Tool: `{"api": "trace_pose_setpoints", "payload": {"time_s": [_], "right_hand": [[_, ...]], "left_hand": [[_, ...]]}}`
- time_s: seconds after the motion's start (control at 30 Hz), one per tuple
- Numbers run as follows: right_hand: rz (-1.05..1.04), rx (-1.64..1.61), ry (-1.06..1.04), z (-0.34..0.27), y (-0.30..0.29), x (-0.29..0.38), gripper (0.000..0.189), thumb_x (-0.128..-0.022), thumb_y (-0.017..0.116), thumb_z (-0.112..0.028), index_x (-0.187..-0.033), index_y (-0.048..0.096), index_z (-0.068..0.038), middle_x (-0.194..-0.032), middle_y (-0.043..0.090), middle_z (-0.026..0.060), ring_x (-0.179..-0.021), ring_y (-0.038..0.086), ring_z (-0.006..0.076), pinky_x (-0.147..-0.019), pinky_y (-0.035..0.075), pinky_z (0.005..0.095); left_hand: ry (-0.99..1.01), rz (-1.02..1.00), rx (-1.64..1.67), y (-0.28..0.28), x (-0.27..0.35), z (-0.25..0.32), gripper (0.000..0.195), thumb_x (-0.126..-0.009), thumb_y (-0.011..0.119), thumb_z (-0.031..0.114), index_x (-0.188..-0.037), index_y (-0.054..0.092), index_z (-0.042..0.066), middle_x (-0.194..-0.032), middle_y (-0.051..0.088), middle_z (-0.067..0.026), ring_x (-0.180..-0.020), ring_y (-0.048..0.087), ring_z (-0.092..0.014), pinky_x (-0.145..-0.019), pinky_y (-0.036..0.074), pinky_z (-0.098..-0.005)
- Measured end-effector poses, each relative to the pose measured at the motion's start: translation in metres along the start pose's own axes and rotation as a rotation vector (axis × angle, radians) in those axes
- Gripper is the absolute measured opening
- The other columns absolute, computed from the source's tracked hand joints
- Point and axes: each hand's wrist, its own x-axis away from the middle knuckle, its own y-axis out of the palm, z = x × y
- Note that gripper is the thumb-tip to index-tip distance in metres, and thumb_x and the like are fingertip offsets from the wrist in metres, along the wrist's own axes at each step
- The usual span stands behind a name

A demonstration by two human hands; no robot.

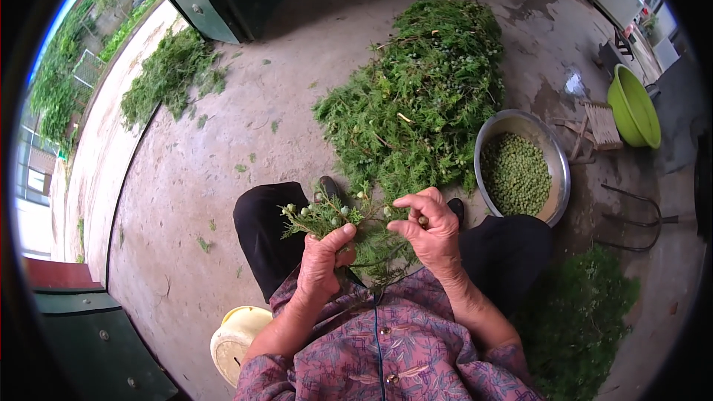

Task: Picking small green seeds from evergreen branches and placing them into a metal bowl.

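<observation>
A green conifer sprig [315, 216] with round pale cones is pinched between the thumb and fingers of my left hand [328, 256], above my lap. My right hand [431, 228] is just to the right of the sprig, thumb and index finger apart around a pale round cone [387, 211]; another brownish cone [423, 220] sits within its curled fingers. Feathery twigs hang between the two hands. A big heap of conifer branches [423, 94] lies on the floor ahead. Right of the heap, a metal basin [560, 178] holds many loose green cones [515, 172].
A small wooden stool [601, 125] and a lime-green plastic basin [635, 106] stand at the right, near a pitchfork's tines [640, 223]. More branches lie at lower right [585, 317] and by the doorway [172, 75]. A pale bucket [239, 340] stands at lower left.
</observation>
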Motion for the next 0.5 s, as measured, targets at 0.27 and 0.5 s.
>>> {"api": "trace_pose_setpoints", "payload": {"time_s": [0.27, 0.5], "right_hand": [[0.162, 0.157, -0.250, 0.008, 0.005, -0.005, 0.009, -0.078, 0.063, -0.009, -0.083, 0.058, -0.003, -0.079, 0.052, 0.0025, -0.058, 0.047, 0.0069, -0.047, 0.038, 0.0172], [-0.021, -0.536, 0.413, 0.006, -0.013, -0.018, 0.024, -0.087, 0.054, -0.027, -0.093, 0.055, -0.004, -0.078, 0.055, 0.0017, -0.059, 0.047, 0.0055, -0.047, 0.034, 0.0184]], "left_hand": [[-0.021, 0.016, -0.060, 0.010, 0.007, 0.001, 0.017, -0.074, 0.061, 0.004, -0.089, 0.053, 0.005, -0.068, 0.050, 0.0016, -0.043, 0.034, -0.005, -0.039, 0.026, -0.0186], [-0.059, -0.183, -0.102, 0.010, 0.011, 0.006, 0.035, -0.070, 0.069, 0.009, -0.102, 0.056, 0.007, -0.084, 0.059, 0.0027, -0.061, 0.048, -0.004, -0.049, 0.036, -0.0174]]}}
